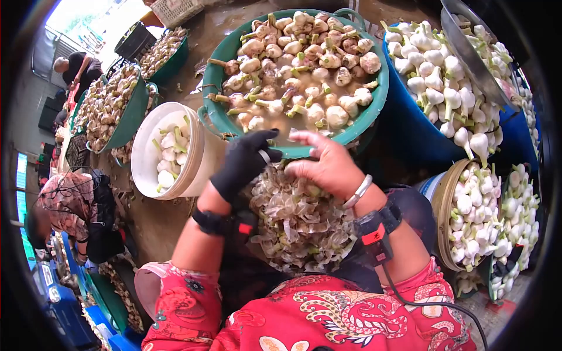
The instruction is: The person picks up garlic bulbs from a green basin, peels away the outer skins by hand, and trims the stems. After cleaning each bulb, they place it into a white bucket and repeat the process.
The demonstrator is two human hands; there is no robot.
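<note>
My left hand [246, 162], in a black glove, is over the near rim of a green tub [383, 88], fingers apart with nothing in them. A small pale, shiny band [265, 156] shows on one finger. My right hand [325, 164] is bare and wears a silver bangle; its thumb and fingers are apart. A thin pale flake [294, 134], perhaps peel, is at its fingertips. Unpeeled garlic bulbs [336, 116] lie in murky water in the tub. Below my hands is a heap of garlic skins [301, 219].
Peeled garlic fills a white bucket [205, 153] at left, a blue tub [404, 126] with a metal basin [468, 47] on it, and a bucket [446, 219] at right. Green tubs of garlic [108, 105] stand farther left. Two other people [76, 199] are at the left.
</note>
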